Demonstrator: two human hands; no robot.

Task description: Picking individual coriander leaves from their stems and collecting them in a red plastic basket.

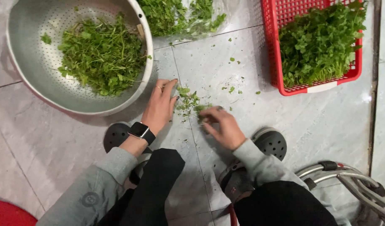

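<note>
Knees in dark trousers frame both hands: left hand flat and open, right hand pinching herb sprigs on the floor between them. At 10 o'clock, a metal colander holds greens; at 2 o'clock, a red basket holds more.

A small loose clump of green leafy herb sprigs lies on the grey tiled floor. It sits between both hands, its thin stems and leaves scattered flat.
</note>
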